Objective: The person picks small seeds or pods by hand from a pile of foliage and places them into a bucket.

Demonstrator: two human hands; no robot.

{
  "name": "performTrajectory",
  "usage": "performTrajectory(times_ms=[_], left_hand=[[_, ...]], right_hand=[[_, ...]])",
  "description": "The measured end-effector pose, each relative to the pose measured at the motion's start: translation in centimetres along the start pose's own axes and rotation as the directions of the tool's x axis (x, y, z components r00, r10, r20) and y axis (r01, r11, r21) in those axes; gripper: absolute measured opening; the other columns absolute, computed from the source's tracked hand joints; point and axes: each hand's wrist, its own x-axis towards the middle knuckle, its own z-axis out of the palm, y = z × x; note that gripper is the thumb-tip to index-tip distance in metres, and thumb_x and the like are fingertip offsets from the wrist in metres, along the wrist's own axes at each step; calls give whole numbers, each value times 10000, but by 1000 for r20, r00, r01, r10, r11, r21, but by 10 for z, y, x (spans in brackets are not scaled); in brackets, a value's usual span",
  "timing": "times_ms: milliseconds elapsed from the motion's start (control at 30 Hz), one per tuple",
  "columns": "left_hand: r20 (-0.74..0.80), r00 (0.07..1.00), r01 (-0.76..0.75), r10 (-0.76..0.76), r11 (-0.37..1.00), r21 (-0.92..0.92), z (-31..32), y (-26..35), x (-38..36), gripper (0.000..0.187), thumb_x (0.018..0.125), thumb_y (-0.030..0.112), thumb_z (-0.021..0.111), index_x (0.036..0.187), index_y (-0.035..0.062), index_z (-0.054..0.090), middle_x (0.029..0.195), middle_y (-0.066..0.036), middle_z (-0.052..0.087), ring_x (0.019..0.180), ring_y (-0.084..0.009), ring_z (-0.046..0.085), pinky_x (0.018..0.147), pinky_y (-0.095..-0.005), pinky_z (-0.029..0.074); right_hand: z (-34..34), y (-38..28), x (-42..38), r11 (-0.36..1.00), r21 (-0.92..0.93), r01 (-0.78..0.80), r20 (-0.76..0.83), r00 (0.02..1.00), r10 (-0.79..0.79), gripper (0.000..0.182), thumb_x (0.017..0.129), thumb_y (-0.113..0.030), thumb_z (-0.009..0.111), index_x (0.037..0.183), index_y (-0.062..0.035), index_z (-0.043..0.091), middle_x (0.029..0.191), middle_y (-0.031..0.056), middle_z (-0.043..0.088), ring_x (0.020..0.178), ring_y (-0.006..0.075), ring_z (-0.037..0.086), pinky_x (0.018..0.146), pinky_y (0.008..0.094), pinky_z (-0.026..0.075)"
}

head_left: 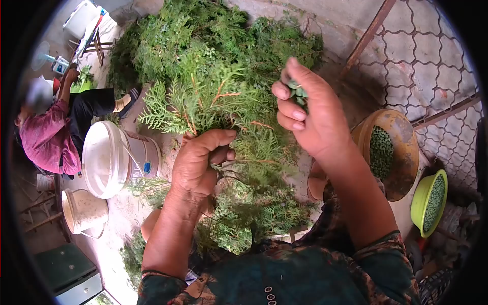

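Observation:
My left hand [198, 161] is closed around the stems of a leafy conifer sprig [175, 109], whose flat green fronds fan out above the thumb. Up and to the right, my right hand [320, 109] curls its fingers over a few small green cones [299, 95]; it is slightly blurred and apart from the sprig. Below both hands, more cut branches [254, 213] lie across my lap and between my legs. To the right of my right forearm stands a worn yellowish bucket [404, 175] with many green cones inside.
A large heap of conifer branches [203, 38] lies ahead. A lime-green basin [419, 203] of cones stands at right, near wire mesh [417, 56]. At left are a white bucket [104, 160], a smaller bucket [89, 211] and a seated person [48, 134].

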Motion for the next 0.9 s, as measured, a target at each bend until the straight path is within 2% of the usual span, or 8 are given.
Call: performTrajectory(times_ms=[167,233,500,633,700,733,833,900], left_hand=[[-11,1000,17,-19,992,-124,-3,6,0,52,731,47,630,777,40,606,688,-6,562,452,-65,382,540,-261,417],[-1,1000,5,-6,977,-212,-5,5,2,69,735,26,619,799,43,599,710,-16,583,438,-64,386,510,-250,419],[128,990,-12,56,946,-323,-14,9,8,117,777,104,666,857,55,595,708,37,539,448,-67,359,585,-270,424],[18,998,-50,59,941,-336,-9,8,11,122,795,143,675,833,65,589,700,33,531,451,-63,312,575,-258,402],[-53,998,-49,32,930,-365,-6,9,11,122,790,140,679,835,77,585,702,32,526,442,-60,297,574,-248,388],[-52,998,-47,30,931,-361,-6,10,10,122,790,140,679,835,77,585,702,32,526,442,-60,297,574,-248,388],[-30,1000,-9,-3,918,-396,-5,10,8,123,790,137,679,855,98,582,724,41,528,434,-56,287,578,-241,374],[-34,997,56,-75,919,-390,-5,7,8,135,797,146,672,888,105,581,753,48,539,428,-50,276,581,-232,365]], right_hand=[[1,-6,-9,884,-451,122,28,992,-122,250,888,-304,556,816,-74,490,712,-5,463,442,9,314,388,165,248],[4,-2,-11,731,-644,226,194,972,-129,194,878,-239,583,869,-54,522,688,-30,463,463,0,328,402,163,258],[1,-11,-19,737,-641,214,91,975,-204,150,853,-142,593,888,3,578,702,-22,522,602,39,441,513,204,374],[7,-13,-26,716,-619,322,293,941,-169,178,855,-172,590,847,5,599,636,9,540,565,69,456,507,235,384],[6,-1,-23,482,-735,477,568,821,53,175,838,-158,594,830,17,601,628,65,567,566,101,503,505,280,398],[5,11,-22,518,-803,296,396,914,91,154,823,-134,586,847,17,607,627,106,577,579,118,531,517,313,413],[-1,33,-12,315,-904,290,239,952,-189,153,817,-121,571,889,10,601,628,137,573,561,167,537,523,320,420],[4,39,-11,352,-884,306,231,943,-241,168,801,-83,575,943,8,573,661,176,572,544,228,527,527,326,424]])
